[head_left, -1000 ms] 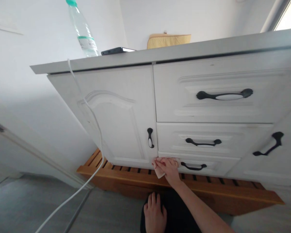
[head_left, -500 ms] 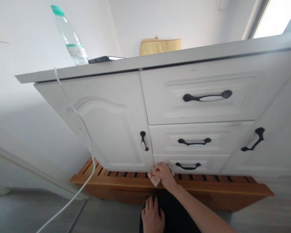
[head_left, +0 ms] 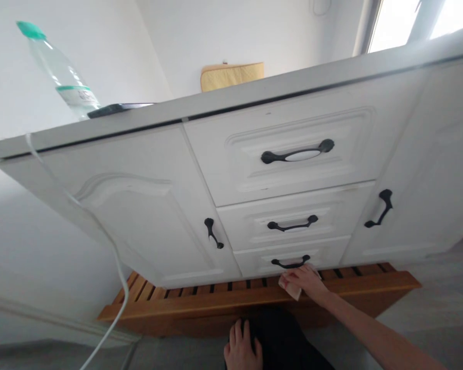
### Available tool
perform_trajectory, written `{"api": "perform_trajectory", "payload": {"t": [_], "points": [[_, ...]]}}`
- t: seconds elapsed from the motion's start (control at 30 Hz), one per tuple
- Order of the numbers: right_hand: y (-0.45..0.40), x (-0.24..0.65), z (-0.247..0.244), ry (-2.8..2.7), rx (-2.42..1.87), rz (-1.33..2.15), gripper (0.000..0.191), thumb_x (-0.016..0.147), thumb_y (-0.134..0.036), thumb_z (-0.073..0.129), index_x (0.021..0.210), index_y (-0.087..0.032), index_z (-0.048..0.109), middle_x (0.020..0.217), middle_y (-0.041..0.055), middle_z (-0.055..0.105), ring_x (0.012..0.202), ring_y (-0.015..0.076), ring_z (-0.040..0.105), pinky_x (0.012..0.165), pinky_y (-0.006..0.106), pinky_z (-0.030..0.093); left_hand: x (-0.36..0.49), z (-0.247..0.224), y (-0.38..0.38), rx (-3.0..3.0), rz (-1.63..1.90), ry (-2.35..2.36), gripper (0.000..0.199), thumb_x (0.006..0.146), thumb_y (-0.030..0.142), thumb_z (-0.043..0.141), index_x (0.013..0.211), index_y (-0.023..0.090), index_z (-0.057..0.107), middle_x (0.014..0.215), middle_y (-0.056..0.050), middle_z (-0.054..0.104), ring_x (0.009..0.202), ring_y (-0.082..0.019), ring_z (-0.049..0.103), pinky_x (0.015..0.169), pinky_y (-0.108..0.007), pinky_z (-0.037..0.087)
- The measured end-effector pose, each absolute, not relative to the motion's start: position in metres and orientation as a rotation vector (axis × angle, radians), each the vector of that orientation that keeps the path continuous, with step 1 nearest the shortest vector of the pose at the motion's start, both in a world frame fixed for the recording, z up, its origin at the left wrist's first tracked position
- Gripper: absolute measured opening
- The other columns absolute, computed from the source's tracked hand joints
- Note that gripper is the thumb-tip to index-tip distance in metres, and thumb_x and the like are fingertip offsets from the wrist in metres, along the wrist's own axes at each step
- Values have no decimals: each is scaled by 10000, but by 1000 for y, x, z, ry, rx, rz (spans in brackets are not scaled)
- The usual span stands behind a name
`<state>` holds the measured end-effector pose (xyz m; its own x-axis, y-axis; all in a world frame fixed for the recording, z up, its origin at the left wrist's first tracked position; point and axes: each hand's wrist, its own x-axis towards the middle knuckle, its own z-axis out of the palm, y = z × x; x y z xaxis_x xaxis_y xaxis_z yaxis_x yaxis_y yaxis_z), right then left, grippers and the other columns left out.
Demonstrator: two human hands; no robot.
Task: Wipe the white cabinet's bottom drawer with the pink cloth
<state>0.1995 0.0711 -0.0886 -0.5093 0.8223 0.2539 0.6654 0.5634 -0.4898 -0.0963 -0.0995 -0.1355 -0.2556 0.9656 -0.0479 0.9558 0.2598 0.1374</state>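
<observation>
At the foot of the white cabinet, the right hand [head_left: 306, 281] curls its fingers over a small folded cloth [head_left: 293, 291], pale pink and soft-looking, and presses it against the lower edge of the bottom drawer [head_left: 254, 262], just under that drawer's thin black handle [head_left: 290, 264]. The cloth pokes out below the fingertips, where red-painted nails show, and hangs over the slatted wooden platform [head_left: 216, 298] that the cabinet stands on, a warm orange-brown frame with dark gaps between its boards. The bare forearm runs from the hand down toward the lower right corner. The left hand [head_left: 242, 348] lies flat with its fingers spread lightly on dark fabric at the bottom of the view, holding nothing. Above the bottom drawer sit two more drawers with raised rectangular mouldings: the middle drawer [head_left: 332, 216] has a curved black handle, and the top drawer [head_left: 231, 159] carries a longer black handle [head_left: 298, 152] with a white oval insert. To either side are smooth painted doors, the left door [head_left: 139, 221] with an arched relief panel and a short black pull [head_left: 213, 233], the right door [head_left: 428, 195] with a slanted black pull [head_left: 378, 208]. A white cable [head_left: 111, 257] trails down over the left door to the grey floor. On the flat grey countertop [head_left: 293, 85] stand a clear plastic bottle [head_left: 61, 77] with a green cap, a dark flat phone [head_left: 116, 108], and farther back a yellow quilted object [head_left: 231, 75].
</observation>
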Motion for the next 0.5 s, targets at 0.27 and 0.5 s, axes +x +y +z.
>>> {"api": "perform_trajectory", "payload": {"t": [0.27, 0.5], "points": [[20, 250, -89, -1661, -1515, 345, 451, 860, -196, 534, 1220, -337, 766, 1103, 101, 705, 1053, 311, 609, 979, 519, 461, -81, -131, -92, 1919, -36, 2438, 535, 939, 184, 365, 1411, 260, 604, 1514, -76, 581, 1386, -282, 519, 1011, -435, 481], [29, 73, -69, -1032, -1221, 1343, 422, 706, -448, 704, 1062, -224, 739, 1105, 122, 742, 1097, 358, 653, 1056, 562, 464, -85, -137, -97, 1918, -76, 2463, 517, 937, 205, 414, 1414, 275, 598, 1516, -64, 582, 1399, -270, 514, 1006, -420, 487]]}}
